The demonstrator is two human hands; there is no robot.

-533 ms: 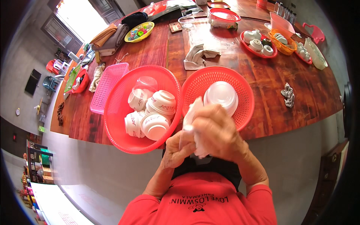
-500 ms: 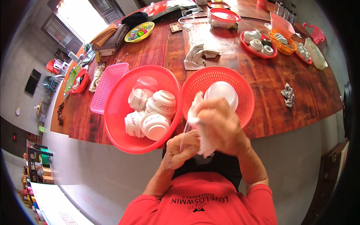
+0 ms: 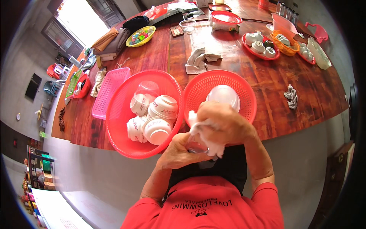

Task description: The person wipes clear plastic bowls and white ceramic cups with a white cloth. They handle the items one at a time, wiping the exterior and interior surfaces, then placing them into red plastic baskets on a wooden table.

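Near the smaller red basket [image 3: 248, 100], left hand [image 3: 177, 152] was curled around clear container [image 3: 195, 146], right hand [image 3: 223, 123] was gripping white cloth [image 3: 214, 148] tightly

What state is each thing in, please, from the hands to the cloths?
Left hand: curled around the clear cup
Right hand: gripping the white cloth
Clear cup: partly covered by the cloth
White cloth: bunched
Larger red basket: holding printed bowls
Printed bowls: piled, tipped at angles
Smaller red basket: holding a white bowl
White bowl: upside down
Beige cloth beyond the baskets: crumpled
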